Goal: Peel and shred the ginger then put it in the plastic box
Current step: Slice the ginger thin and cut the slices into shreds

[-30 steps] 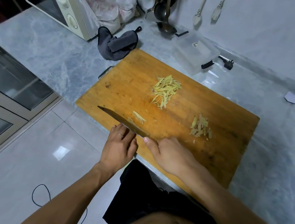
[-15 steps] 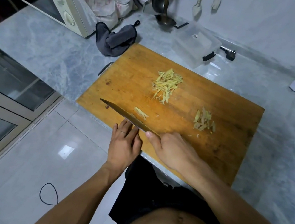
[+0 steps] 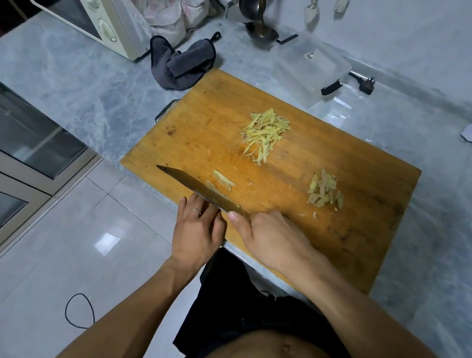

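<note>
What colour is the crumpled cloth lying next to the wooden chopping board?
The crumpled cloth is dark grey, seen in the head view, at the wooden chopping board's far left corner.

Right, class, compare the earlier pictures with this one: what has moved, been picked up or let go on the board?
Nothing visibly changed. The right hand still holds the knife, the left hand rests against its blade, and the shredded ginger and the duller scrap pile lie where they were.
</note>
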`<control>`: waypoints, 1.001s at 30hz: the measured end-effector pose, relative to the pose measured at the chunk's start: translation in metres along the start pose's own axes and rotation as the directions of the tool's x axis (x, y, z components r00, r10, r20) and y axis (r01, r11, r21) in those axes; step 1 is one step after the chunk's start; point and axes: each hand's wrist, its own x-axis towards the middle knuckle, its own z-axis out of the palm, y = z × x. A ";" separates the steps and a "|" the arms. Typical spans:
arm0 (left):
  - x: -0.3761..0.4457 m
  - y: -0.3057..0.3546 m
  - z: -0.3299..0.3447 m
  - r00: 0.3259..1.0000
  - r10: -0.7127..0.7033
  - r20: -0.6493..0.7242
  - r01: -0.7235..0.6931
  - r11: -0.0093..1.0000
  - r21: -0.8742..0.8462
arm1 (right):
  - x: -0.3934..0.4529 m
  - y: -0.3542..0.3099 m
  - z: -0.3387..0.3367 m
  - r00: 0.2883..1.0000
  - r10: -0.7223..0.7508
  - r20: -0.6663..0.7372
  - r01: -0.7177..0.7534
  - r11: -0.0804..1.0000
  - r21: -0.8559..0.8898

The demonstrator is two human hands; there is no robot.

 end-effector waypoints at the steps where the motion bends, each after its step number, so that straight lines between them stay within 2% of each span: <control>1: 0.000 0.000 0.001 1.000 -0.005 0.000 0.005 1.000 -0.002 | 0.000 0.000 0.001 1.000 0.000 -0.004 0.000 1.000 -0.004; 17: 0.002 -0.001 0.003 0.999 0.016 -0.037 -0.018 0.999 -0.030 | 0.001 0.001 -0.001 0.999 0.018 0.046 -0.022 0.996 0.085; 23: 0.000 -0.001 0.007 0.999 -0.034 -0.041 0.033 0.999 -0.021 | 0.006 -0.001 0.005 0.994 0.059 0.095 -0.067 0.994 0.085; 30: -0.003 -0.002 0.008 0.999 -0.034 -0.024 0.034 0.999 -0.010 | 0.004 0.000 0.002 0.997 0.036 0.070 -0.041 0.997 0.072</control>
